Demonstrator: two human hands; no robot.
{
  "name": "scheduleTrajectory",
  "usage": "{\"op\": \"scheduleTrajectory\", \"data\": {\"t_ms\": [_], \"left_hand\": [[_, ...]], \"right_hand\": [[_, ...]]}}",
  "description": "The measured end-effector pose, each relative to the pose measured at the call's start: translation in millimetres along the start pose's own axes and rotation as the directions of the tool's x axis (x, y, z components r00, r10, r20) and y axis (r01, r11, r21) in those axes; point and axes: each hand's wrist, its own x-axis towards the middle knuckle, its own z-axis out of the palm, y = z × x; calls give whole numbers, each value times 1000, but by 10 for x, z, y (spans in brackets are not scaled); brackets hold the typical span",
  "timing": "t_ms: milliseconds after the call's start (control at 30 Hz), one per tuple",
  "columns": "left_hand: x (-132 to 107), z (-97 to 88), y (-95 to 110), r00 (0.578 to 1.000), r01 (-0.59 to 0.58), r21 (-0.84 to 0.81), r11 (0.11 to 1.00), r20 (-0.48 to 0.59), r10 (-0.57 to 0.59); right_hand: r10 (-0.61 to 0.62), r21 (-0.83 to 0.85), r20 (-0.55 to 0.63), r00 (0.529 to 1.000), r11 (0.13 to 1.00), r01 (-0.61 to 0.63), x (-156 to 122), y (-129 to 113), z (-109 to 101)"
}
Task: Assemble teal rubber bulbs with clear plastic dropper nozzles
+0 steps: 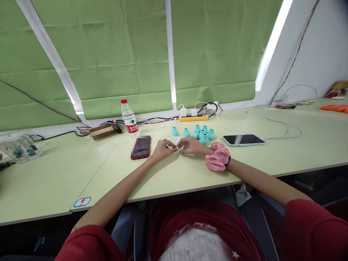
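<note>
Grip: left hand (162,148) and right hand (191,145) meet fingertip to fingertip at table centre, pinching a small white/clear piece (179,148) btwn them. Fingers closed down on it from both sides; what the piece is, can't tell — too small. Both hands rest on the table (299,152).

Position: the piece sits just above the table surface, at 6 o'clock from the teal caps (202,134), a loose cluster of approx. eight small teal cone-shaped items standing near the hands.

Step in hand (judgement): fine two-handed work on the piece, prob. peeling or separating it. Next move would call for a steady pinch and small finger travel, wrists kept planted.

Surroundings, outward:
- Pink scrunchie (217,156) on right wrist.
- Red phone (141,147) at 9 o'clock of left hand, just beside it.
- Second phone (244,140) at 3 o'clock of the caps, on a white cable.
- Water bottle (129,118) at 11 o'clock, upright, red cap.
- Yellow power strip (193,117) at 12 o'clock, w/ chargers plugged in.
- Green blinds (116,54) behind.
</note>
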Motion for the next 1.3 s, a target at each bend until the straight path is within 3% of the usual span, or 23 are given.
{"op": "scheduleTrajectory", "data": {"t_ms": [367,700,967,1300], "left_hand": [[-17,-36,67,977,-214,175,961,46,209],[-30,-23,63,985,-162,295,941,97,139],[-28,-16,105,975,-211,308,928,130,179],[-26,2,155,975,-208,346,915,153,163]], "right_hand": [[-10,15,8,1000,1000,10,5,27,-2],[3,44,-29,1000,999,-2,17,52,21],[37,129,0,999,991,-37,6,36,43],[15,115,-11,1000,993,-13,6,42,52]]}}
